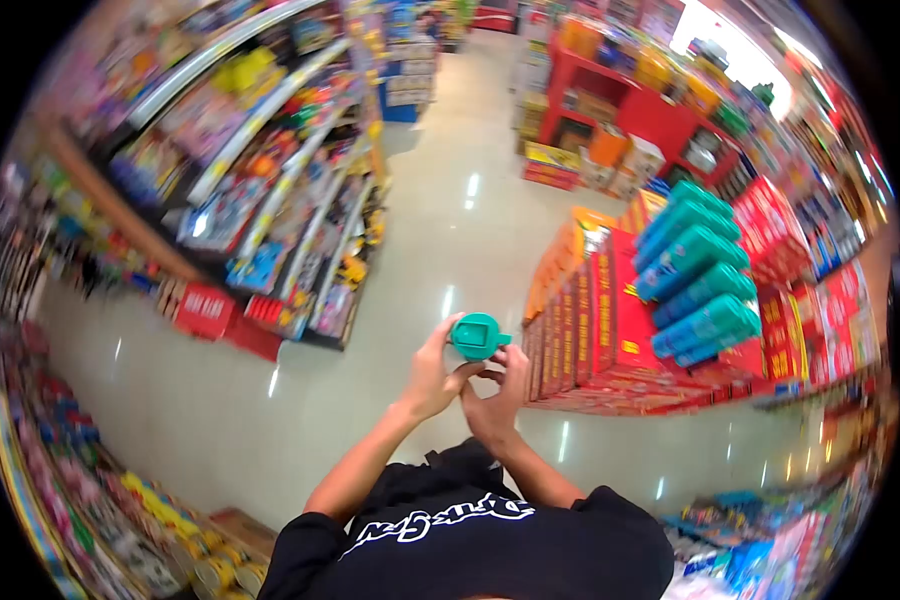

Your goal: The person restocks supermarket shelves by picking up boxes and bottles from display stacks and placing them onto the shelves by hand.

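A green round lid [476,337] with a squarish recess and a small tab on its right side is held in front of the body, seen from above. My left hand [433,376] is closed around its left side. On the right, my right hand [500,393] has its fingers at the tab and the lower edge. Both hands' fingertips meet just below the lid. Whatever lies under the lid is hidden.
Blue bottles with green caps [698,270] lie on stacked red boxes [610,310] at the right. Stocked shelves [270,170] stand at the left, with a tiled aisle floor [460,200] between. More goods [160,520] line the lower left.
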The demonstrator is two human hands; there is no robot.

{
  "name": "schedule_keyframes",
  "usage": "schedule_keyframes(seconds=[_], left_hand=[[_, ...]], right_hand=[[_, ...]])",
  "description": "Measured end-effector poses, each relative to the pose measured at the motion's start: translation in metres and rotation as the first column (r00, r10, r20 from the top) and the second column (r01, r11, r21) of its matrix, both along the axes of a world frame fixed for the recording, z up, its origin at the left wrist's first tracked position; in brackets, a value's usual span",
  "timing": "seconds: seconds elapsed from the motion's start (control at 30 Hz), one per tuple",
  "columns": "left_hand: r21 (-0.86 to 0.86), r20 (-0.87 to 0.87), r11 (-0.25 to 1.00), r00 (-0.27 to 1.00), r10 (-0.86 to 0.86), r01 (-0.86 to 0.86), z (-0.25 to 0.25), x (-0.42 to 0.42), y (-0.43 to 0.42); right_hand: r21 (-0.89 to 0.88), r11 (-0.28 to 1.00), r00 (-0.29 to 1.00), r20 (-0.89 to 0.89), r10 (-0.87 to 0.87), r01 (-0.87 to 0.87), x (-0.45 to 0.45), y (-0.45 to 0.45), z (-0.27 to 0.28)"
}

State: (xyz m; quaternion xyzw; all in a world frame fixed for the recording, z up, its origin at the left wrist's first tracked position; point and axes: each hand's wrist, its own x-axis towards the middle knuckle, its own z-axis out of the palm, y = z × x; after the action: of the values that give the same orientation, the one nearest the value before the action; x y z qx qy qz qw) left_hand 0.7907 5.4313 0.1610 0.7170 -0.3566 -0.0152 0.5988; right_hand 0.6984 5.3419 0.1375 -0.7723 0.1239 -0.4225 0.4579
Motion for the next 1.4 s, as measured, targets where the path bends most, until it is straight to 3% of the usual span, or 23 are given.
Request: schedule_keyframes(seconds=[0.1, 0.27, 0.43, 0.63, 0.77, 0.9, 1.1, 1.27, 1.4], left_hand=[[0.073, -0.089, 0.969, 0.966, 0.243, -0.237, -0.010, 0.004, 0.117], [0.097, 0.027, 0.755, 0.760, 0.649, -0.648, -0.012, 0.001, 0.263], [0.105, -0.135, 0.599, 0.585, 0.800, -0.794, -0.024, 0.014, 0.381], [0.206, -0.259, 0.431, 0.376, 0.890, -0.878, -0.050, 0.064, 0.522], [0.243, -0.238, 0.367, 0.312, 0.920, -0.898, -0.047, 0.098, 0.622], [0.288, -0.172, 0.270, 0.228, 0.958, -0.919, -0.038, 0.125, 0.709], [0.209, -0.179, 0.092, 0.054, 0.982, -0.974, -0.038, 0.179, 0.809], [0.187, -0.225, 0.064, 0.020, 0.974, -0.980, -0.070, 0.245, 0.923], [0.141, -0.258, 0.139, 0.099, 0.961, -0.980, -0.072, 0.318, 1.025]], right_hand=[[0.006, 0.966, 0.963, -0.076, 0.260, -0.260, 0.025, 0.094, 0.004], [0.058, 0.737, 0.716, -0.201, 0.669, -0.673, 0.068, 0.204, 0.010], [0.137, 0.477, 0.438, -0.243, 0.866, -0.868, 0.130, 0.304, 0.004], [0.121, 0.274, 0.234, -0.269, 0.934, -0.954, 0.233, 0.450, -0.014], [0.104, 0.011, -0.025, -0.338, 0.941, -0.994, 0.306, 0.550, 0.015], [-0.055, -0.101, -0.073, -0.378, 0.923, -0.993, 0.362, 0.654, 0.037], [0.118, -0.277, -0.301, -0.384, 0.873, -0.954, 0.430, 0.797, 0.038], [0.015, -0.309, -0.289, -0.400, 0.870, -0.951, 0.500, 0.925, 0.014], [-0.030, -0.249, -0.206, -0.473, 0.857, -0.968, 0.564, 1.021, 0.026]])
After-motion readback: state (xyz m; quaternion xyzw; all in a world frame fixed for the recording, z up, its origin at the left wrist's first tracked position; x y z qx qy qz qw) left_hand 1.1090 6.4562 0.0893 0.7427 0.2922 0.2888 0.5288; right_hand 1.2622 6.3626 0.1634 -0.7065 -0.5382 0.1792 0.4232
